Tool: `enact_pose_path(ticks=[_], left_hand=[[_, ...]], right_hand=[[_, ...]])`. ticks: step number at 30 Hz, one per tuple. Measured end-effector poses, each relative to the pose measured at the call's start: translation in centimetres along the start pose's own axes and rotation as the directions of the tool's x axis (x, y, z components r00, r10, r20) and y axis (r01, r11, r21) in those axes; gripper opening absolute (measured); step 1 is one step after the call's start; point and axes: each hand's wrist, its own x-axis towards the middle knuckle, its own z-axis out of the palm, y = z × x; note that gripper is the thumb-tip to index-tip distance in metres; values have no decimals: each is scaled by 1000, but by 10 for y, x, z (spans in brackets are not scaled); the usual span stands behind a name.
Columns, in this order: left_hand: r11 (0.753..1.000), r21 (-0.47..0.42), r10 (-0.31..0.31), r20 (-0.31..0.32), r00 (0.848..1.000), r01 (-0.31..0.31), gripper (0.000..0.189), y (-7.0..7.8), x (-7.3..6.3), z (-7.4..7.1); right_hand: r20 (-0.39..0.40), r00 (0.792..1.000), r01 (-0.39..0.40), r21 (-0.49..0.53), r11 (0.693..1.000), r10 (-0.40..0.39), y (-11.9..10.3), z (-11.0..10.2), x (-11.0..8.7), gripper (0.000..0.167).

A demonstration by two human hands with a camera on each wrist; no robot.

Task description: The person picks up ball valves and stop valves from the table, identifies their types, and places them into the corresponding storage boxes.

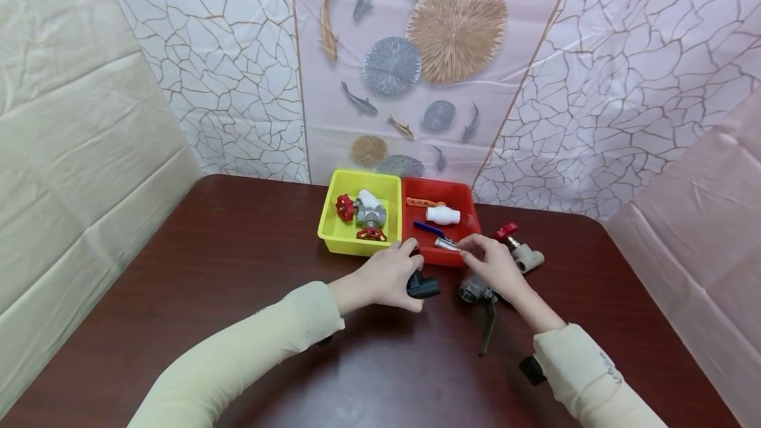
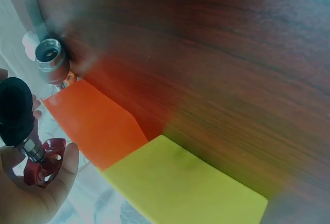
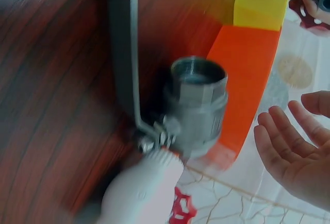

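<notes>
My left hand (image 1: 389, 276) grips a black valve (image 1: 421, 285) in front of the two boxes. In the left wrist view its red handwheel (image 2: 45, 163) sits between thumb and palm. My right hand (image 1: 495, 264) is over the near right corner of the red box (image 1: 436, 257), fingers loosely bent. Nothing shows between its fingers in the right wrist view. Close to its fingertips, a small silver valve with a blue lever (image 1: 429, 228) lies inside the red box. Below the right hand stands a large metal ball valve (image 3: 197, 110) with a long lever, partly covered in the head view.
A yellow box (image 1: 351, 246) adjoins the red one and contains valves with red handwheels (image 1: 345, 207). A white fitting (image 1: 442, 216) and an orange-handled piece (image 1: 423, 203) lie in the red box. Right of it rests a pale valve with a red handwheel (image 1: 526, 257). Patterned cloth hangs behind the table (image 1: 250, 249).
</notes>
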Motion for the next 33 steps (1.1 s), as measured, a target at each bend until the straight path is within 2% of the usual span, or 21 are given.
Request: enact_pose_path(ticks=[4, 10, 16, 24, 33], left_hand=[[1000, -18, -19, 0, 1000, 19, 49, -5, -3, -2], [994, -70, -89, -20, 996, 87, 51, -18, -8, -13], [986, -120, -121, -70, 990, 112, 50, -30, -14, -19], [983, -130, -147, -133, 980, 130, 55, -45, -21, -21], [979, -135, -174, -174, 969, 152, 53, -54, -31, -23]], right_hand=[[14, 1000, 13, 34, 999, -14, -7, 9, 6, 17], [45, 998, 34, 49, 998, -36, -17, 19, 15, 17], [76, 996, 31, 59, 998, -36, -27, 27, 22, 17], [42, 998, 36, 97, 995, -41, -43, 43, 37, 18], [33, 999, -24, 82, 996, 21, -55, 61, 58, 24]])
